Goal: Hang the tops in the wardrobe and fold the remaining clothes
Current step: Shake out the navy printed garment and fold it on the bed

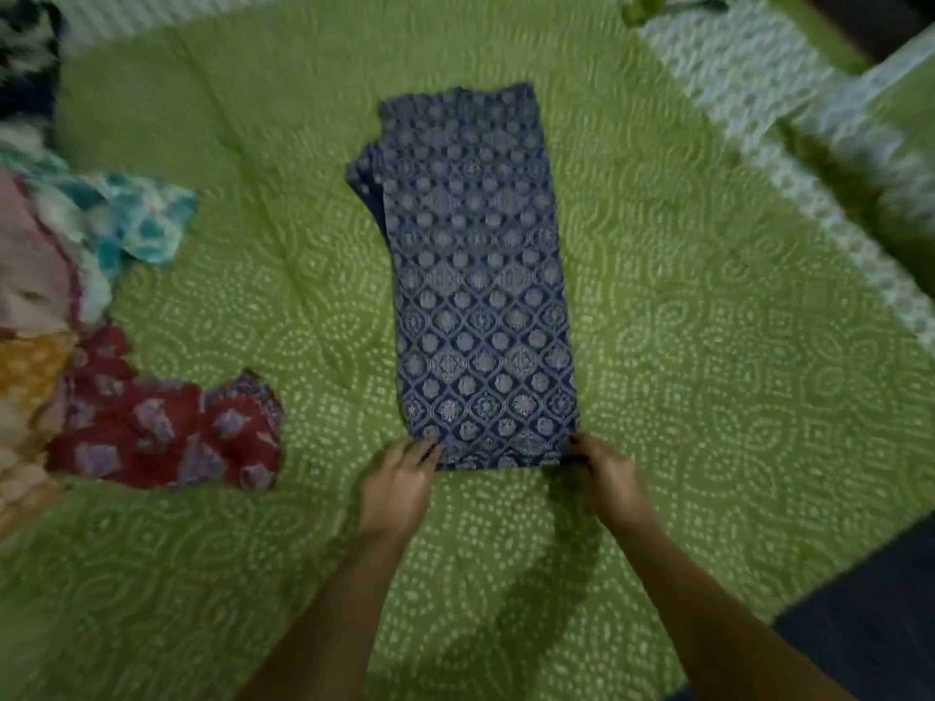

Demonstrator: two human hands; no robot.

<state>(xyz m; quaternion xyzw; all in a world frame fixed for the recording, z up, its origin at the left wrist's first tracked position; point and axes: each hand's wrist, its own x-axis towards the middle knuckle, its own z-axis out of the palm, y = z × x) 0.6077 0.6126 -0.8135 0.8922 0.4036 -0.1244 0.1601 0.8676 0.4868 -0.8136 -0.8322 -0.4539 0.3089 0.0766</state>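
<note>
A dark blue garment with a pale floral lattice print point(475, 275) lies folded into a long narrow strip on the green bedspread point(708, 397), running away from me. My left hand point(399, 483) pinches its near left corner. My right hand point(602, 473) grips the near right corner. A small flap of the garment sticks out on the left side near the far end. The picture is somewhat blurred.
A heap of other clothes lies at the left edge: a red floral piece point(167, 432), a teal and white piece point(136, 225), pink and yellow cloth behind them. A pillow point(870, 159) sits at the far right. A dark cloth point(870, 619) shows at the lower right.
</note>
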